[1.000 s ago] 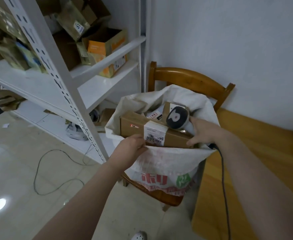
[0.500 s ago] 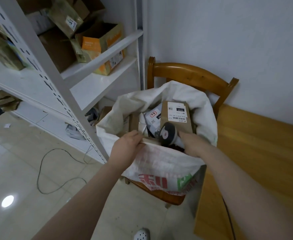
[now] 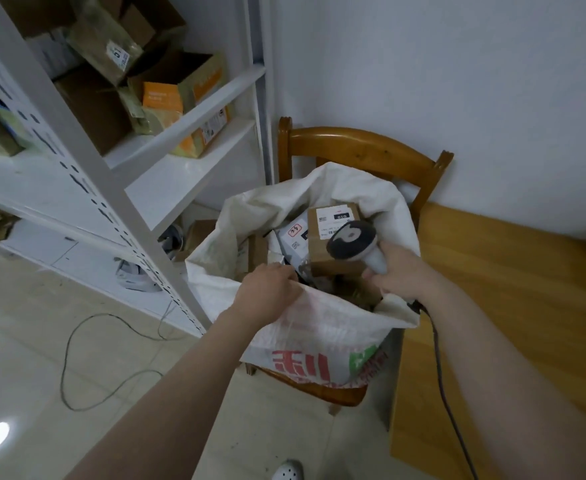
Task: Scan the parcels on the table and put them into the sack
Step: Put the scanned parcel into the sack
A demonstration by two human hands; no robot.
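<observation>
Clutching the barcode scanner point(image 3: 352, 244), right hand point(image 3: 400, 277) sits over the sack point(image 3: 319, 327); left hand point(image 3: 267, 292) grips its near rim; table point(image 3: 509, 289) lies right of the sack, nearer the right hand.

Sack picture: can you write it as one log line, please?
left hand: grips sack rim | right hand: holds scanner | parcels: inside sack

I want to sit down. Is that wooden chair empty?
No, the white sack sits on the wooden chair, filling its seat.
</observation>
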